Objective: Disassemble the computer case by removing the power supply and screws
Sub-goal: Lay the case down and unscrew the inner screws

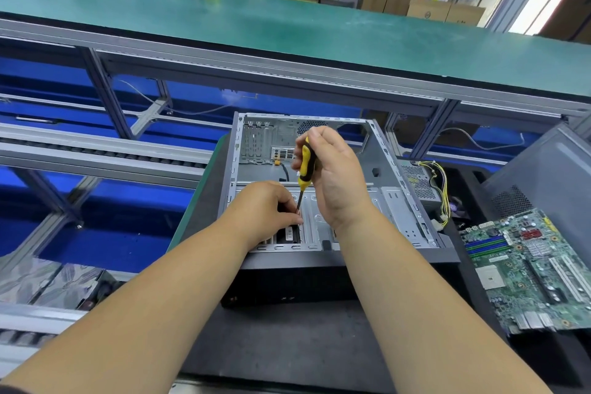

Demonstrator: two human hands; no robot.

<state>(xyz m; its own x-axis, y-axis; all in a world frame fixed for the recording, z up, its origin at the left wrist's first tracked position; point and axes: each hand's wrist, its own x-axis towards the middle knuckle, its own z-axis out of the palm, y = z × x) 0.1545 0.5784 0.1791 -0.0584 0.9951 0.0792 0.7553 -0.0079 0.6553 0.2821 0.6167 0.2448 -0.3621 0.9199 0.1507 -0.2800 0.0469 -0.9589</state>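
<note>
Head view: the open grey metal computer case [323, 182] lies on its side on a dark mat, holding only bare panels and a drive cage at its near end; the right hand [332, 176] grasps a yellow-and-black-handled screwdriver [305, 166] upright over that cage; the left hand [268, 211] pinches its shaft low down; the tip and any screw are hidden; a boxy silver power supply [419, 184] sits just right of the case, beside a green motherboard [524, 269].

Screwdriver [305, 166] in right hand [335, 176]
</note>
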